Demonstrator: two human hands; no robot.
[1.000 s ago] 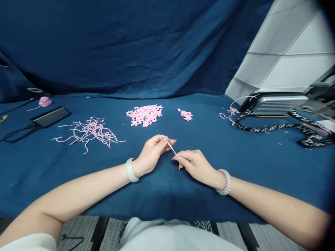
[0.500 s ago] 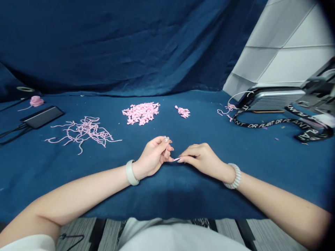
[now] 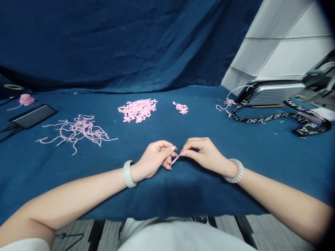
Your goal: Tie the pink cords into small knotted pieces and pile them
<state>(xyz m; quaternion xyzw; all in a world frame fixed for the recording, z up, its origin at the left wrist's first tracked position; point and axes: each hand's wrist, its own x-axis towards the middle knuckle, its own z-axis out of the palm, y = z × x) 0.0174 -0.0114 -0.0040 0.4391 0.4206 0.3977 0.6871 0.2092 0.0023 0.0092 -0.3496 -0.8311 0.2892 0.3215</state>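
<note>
My left hand point(image 3: 153, 161) and right hand point(image 3: 206, 153) rest over the blue-clothed worktop point(image 3: 199, 195), each grip pinched narrow on a short pink yarn piece point(image 3: 175, 160) between them. Ahead lie a loose yarn tangle point(image 3: 75, 130), a heap of pink knots point(image 3: 138, 109) and a smaller bunch point(image 3: 180, 108); a black lettered strap point(image 3: 272, 116) curves farther right.
</note>
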